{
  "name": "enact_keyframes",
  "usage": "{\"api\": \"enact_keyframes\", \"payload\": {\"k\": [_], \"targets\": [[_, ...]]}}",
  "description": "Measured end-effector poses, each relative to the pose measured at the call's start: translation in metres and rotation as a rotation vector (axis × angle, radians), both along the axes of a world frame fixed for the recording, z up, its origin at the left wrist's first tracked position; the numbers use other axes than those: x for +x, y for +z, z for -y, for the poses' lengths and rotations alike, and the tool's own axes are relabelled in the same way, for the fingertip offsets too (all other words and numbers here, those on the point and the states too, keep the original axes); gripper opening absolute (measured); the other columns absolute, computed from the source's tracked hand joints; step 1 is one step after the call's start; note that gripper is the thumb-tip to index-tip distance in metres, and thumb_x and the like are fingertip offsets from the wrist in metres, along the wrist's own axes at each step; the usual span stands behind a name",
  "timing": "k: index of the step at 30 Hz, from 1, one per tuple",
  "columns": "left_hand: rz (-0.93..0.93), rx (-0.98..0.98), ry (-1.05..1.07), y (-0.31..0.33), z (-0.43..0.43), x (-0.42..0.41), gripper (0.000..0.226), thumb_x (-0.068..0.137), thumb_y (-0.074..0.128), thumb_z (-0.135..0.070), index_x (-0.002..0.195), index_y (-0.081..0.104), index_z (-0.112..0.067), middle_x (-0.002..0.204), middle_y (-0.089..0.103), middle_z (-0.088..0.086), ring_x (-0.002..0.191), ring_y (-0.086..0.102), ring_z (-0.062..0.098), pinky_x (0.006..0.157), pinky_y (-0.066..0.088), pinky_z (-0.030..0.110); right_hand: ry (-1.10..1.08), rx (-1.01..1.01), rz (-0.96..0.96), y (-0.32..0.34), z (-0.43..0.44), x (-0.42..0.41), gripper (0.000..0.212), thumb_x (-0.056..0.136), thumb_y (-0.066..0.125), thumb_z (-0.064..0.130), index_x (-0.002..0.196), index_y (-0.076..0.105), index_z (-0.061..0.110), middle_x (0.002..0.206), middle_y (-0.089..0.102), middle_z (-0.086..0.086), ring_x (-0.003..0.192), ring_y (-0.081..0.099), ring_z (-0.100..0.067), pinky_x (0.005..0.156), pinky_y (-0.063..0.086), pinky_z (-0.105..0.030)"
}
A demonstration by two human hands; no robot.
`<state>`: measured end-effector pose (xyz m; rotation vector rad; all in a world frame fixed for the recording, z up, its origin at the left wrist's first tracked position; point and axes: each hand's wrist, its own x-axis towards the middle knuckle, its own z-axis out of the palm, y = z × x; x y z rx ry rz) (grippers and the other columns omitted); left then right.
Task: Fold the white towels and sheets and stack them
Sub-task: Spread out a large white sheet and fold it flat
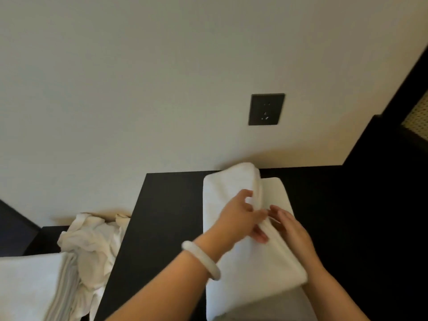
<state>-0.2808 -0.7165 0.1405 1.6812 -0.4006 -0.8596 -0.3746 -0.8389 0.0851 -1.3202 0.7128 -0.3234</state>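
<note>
Presently, head view only. Noted a white towel [254, 283] on the dark tabletop [162, 228], partly folded, long axis running from the near edge away toward the wall, near end slanted a little to the right. Noted one side raised and doubled over into a thick ridge along that axis, with a flat layer exposed beside it on the right. Left hand [238, 218], pale bangle [201, 260] at the wrist, reaching in from the left across the towel. Thumb and fingers [260, 237] pinching the ridge about mid-length; blurred, so grip judged rather than certain. Right hand [295, 235] just right of the ridge, fingers [278, 210] straight and close together, tips touching the fold's edge, holding nothing. Both hands meeting at the ridge, neither usefully nearer. Judged step: laying the lengthwise fold over to the right, so travel across the long axis, toward the right hand. Off to the left, well apart, a stack [30, 286] of folded whites and, beyond it, a crumpled heap [92, 242] not yet folded. Black wall socket [266, 109] above, of no bearing.
</note>
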Motion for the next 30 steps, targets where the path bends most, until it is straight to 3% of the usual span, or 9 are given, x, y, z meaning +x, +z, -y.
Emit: {"api": "enact_keyframes", "payload": {"k": [3,6,9,12,17,21,25,28,30], "targets": [[0.337,0.234,-0.280,-0.014,0.030,-0.021,0.054,0.096,0.061,-0.028,0.144,0.036,-0.028,0.118,0.067,-0.001,0.099,0.069,0.017,0.092,0.053,0.030,-0.097,-0.174,-0.148,0.001,0.021,-0.017,0.026,0.102,0.049,0.033,0.123,0.061,0.025,0.106,0.068,0.004,0.089,0.067,-0.012,0.067,0.050,-0.024],[0.799,0.391,-0.366,-0.033,0.020,-0.019,0.044,0.101,0.051,-0.032,0.144,0.043,-0.025,0.140,0.052,-0.003,0.127,0.050,0.018,0.110,0.035,0.033,-0.049,-0.338,-0.396,-0.010,0.034,-0.023,0.048,0.098,0.055,0.032,0.143,0.044,0.020,0.129,0.056,-0.003,0.109,0.057,-0.020,0.085,0.050,-0.036],[1.140,0.542,-0.502,-0.060,-0.005,-0.004,0.055,0.103,0.036,-0.040,0.155,0.024,-0.024,0.163,0.017,-0.002,0.151,0.010,0.021,0.123,0.003,0.038,0.119,-0.449,-0.580,-0.017,0.036,-0.012,0.060,0.098,0.053,0.042,0.149,0.036,0.016,0.140,0.048,-0.011,0.123,0.050,-0.030,0.102,0.046,-0.045],[1.166,0.597,-0.577,-0.087,-0.028,-0.006,0.061,0.102,0.011,-0.054,0.156,-0.008,-0.031,0.163,-0.018,-0.008,0.147,-0.026,0.014,0.121,-0.014,0.041,0.240,-0.663,-0.730,-0.017,0.030,0.007,0.064,0.099,0.053,0.037,0.154,0.026,0.021,0.145,0.040,-0.010,0.130,0.040,-0.030,0.101,0.041,-0.042],[0.946,0.723,-0.395,-0.093,-0.036,-0.043,0.069,0.095,0.002,-0.066,0.149,-0.027,-0.034,0.155,-0.038,-0.007,0.137,-0.043,0.015,0.116,-0.024,0.045,0.420,-0.772,-0.626,-0.015,0.031,0.049,0.066,0.094,0.062,0.020,0.152,0.032,0.029,0.144,0.046,-0.002,0.129,0.046,-0.024,0.106,0.043,-0.040],[0.635,0.958,-0.448,-0.071,-0.023,-0.072,0.082,0.094,0.020,-0.070,0.152,-0.021,-0.029,0.158,-0.032,0.007,0.145,-0.028,0.034,0.114,-0.018,0.054,0.782,-0.774,-0.397,-0.002,0.024,0.089,0.066,0.088,0.065,0.009,0.146,0.045,0.034,0.145,0.049,0.006,0.125,0.050,-0.009,0.100,0.040,-0.023],[0.866,0.835,-0.329,-0.056,-0.030,-0.067,0.058,0.098,0.030,-0.057,0.145,0.033,-0.023,0.149,0.029,0.007,0.134,0.027,0.030,0.114,0.013,0.050,1.077,-0.871,-0.286,0.006,0.006,0.110,0.057,0.091,0.066,0.021,0.140,0.049,0.044,0.139,0.053,0.015,0.120,0.050,-0.003,0.104,0.041,-0.027],[1.011,0.795,-0.153,-0.063,-0.069,-0.025,0.051,0.100,0.033,-0.047,0.146,0.032,-0.024,0.152,0.028,0.001,0.140,0.023,0.023,0.116,0.011,0.041,0.928,-1.273,-0.280,0.005,0.008,0.102,0.050,0.090,0.065,0.040,0.138,0.051,0.038,0.126,0.059,0.014,0.117,0.052,-0.009,0.099,0.037,-0.029],[0.980,0.885,-0.076,-0.068,-0.101,0.014,0.050,0.101,0.035,-0.045,0.148,0.031,-0.028,0.151,0.029,-0.003,0.140,0.024,0.019,0.115,0.011,0.037,0.760,-1.339,-0.286,0.003,0.024,0.083,0.039,0.087,0.066,0.044,0.125,0.058,0.036,0.103,0.056,0.020,0.098,0.050,-0.002,0.088,0.036,-0.023]]}}
